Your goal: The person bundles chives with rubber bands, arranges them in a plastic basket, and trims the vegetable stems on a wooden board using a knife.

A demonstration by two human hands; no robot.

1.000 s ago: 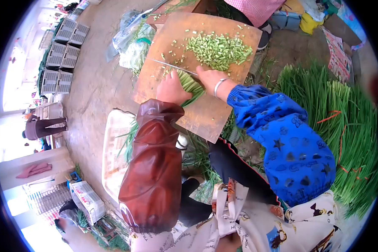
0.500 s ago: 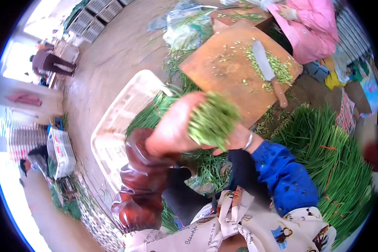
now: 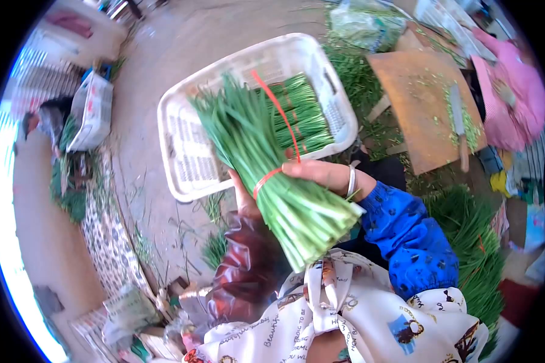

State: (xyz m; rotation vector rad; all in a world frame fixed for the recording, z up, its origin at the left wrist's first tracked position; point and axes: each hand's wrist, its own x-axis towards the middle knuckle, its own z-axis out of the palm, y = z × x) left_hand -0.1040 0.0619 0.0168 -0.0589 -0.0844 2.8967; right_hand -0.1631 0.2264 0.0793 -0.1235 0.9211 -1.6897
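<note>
A thick bundle of garlic chives (image 3: pixel 303 212) lies slantwise across both my hands, leaf tips to the upper left and pale cut ends toward my apron. A red tie (image 3: pixel 266 180) circles its middle, and its long loose end stands up beside the leaves. My left hand (image 3: pixel 245 198), below a dark red sleeve, supports the bundle from beneath; its fingers are mostly hidden. With thumb on top at the tie, my right hand (image 3: pixel 324 174), wearing a bracelet, grips the other side. Behind them is a white plastic crate (image 3: pixel 172 172) with several tied chive bundles (image 3: pixel 303 118) inside.
At right stands a wooden board (image 3: pixel 402 103) with a knife (image 3: pixel 457 115) and chopped bits. Beyond it sits a person in pink (image 3: pixel 518 97). Loose chives (image 3: pixel 469 242) are heaped by my right side. Another person (image 3: pixel 48 121) is at the far left beside a white crate (image 3: pixel 94 115).
My view has swung left, toward the crate. The bundle has turned from cut ends facing me to lying lengthwise, leaves away, with its tie showing. Both hands still hold it.
</note>
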